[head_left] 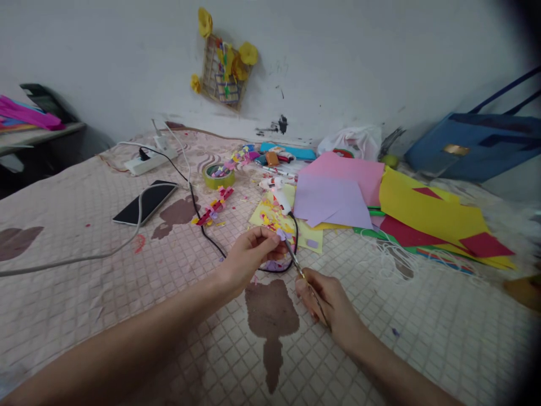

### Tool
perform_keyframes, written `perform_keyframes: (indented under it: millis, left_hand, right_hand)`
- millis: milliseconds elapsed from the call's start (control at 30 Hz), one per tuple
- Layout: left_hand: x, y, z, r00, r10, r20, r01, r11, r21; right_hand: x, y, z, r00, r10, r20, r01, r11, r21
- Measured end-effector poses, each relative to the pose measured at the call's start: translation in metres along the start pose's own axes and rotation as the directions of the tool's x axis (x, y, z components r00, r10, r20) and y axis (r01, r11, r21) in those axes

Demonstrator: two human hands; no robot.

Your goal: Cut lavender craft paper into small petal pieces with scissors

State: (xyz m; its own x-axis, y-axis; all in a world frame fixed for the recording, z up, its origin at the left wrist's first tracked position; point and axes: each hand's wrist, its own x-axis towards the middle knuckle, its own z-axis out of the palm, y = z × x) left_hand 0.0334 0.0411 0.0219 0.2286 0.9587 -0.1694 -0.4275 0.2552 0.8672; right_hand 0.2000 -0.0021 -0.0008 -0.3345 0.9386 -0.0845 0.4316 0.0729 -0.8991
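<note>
My left hand (256, 251) is closed, its thumb and fingertips pinching a small light purple paper piece (281, 234). In my right hand (329, 299) is a pair of slim metal scissors (297, 266), seen nearly edge-on. Their tip meets the purple piece, or lies right beside it. Beyond the hands, small yellow, pink and purple paper cutouts (274, 220) are heaped on a pale yellow sheet. A white glue gun (282, 198) lies at this heap, its black cord looping round beneath the left hand. A red strip decorated with paper bits (214, 207) rests left of the heap.
Purple paper (332, 200), pink paper (350, 169) and yellow paper (431, 208) lie to the right, with white string (395, 259) before them. On the left are a phone (145, 202), a power strip (150, 160) and a grey cable. A tape roll (218, 177) stands further back.
</note>
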Motion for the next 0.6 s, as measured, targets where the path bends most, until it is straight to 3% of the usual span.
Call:
perform_keyframes:
  millis: [600]
  left_hand:
    - [0.008,0.006,-0.012,0.994,-0.026,0.108,0.014,0.993,0.114]
  right_hand:
    - [0.000,0.000,0.001,1.000,-0.012,-0.025,0.011,0.999,-0.049]
